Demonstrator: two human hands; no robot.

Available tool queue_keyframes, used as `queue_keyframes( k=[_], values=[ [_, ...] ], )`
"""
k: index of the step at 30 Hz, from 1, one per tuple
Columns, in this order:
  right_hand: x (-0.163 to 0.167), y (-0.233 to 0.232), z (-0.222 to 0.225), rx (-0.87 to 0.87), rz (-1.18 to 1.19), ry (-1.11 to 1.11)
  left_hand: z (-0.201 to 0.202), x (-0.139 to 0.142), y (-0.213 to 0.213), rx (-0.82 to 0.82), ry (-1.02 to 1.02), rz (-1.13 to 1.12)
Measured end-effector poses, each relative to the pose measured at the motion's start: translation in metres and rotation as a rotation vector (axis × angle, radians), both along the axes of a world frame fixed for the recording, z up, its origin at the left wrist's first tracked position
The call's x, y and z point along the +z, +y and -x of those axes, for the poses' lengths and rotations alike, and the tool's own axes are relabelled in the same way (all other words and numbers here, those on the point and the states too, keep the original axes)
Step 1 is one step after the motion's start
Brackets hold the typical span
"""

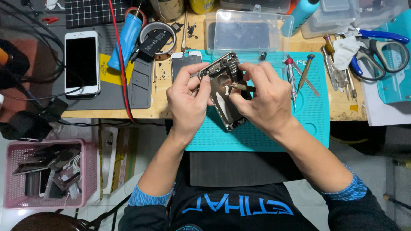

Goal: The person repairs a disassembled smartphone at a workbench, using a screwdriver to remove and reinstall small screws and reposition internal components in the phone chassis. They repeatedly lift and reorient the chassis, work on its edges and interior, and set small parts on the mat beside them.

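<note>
Over teal mat [257, 132]: left hand [188, 100] holds phone housing [224, 92], right hand [261, 96] probes with tool [237, 86].

A wooden table [162, 107] fills the top half of the view. Its top is light brown and looks scratched and worn. A teal mat [312, 124] lies on it at 3 o'clock and hangs a bit over the front edge. A grey mat [107, 96] lies at 10 o'clock. Black cables [30, 92] run off the table at 9 o'clock. Below the table the floor [124, 188] is pale and shiny. A pink basket [87, 171] stands on the floor at 8 o'clock. The light is bright and even, with soft shadows.
</note>
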State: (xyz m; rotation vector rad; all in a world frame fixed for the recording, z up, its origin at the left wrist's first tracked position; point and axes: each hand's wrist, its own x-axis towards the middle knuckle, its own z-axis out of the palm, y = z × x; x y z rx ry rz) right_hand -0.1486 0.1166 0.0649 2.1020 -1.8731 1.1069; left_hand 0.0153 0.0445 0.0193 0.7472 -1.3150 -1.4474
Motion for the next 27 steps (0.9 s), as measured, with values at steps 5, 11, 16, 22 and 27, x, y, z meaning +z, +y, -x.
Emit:
queue_keyframes(
  k=[5,11,16,22,27],
  values=[
    [-0.001,-0.0009,-0.0001,0.005,0.013,0.005,-0.0012,-0.0002,-0.0012,-0.011,0.023,-0.022],
    [-0.0024,-0.0009,-0.0005,-0.004,0.018,0.022,-0.0018,-0.0017,-0.0012,-0.009,0.014,-0.025],
    [-0.0028,-0.0008,-0.0007,-0.007,0.013,0.02,-0.002,-0.0032,-0.0016,-0.006,0.023,-0.028],
    [-0.0016,0.0003,-0.0003,-0.008,0.001,0.02,-0.0011,-0.0049,-0.0013,-0.006,0.026,-0.047],
    [0.0,0.0018,-0.0025,-0.025,-0.016,0.023,0.0009,-0.0056,-0.0008,-0.007,0.033,-0.036]
  ],
)
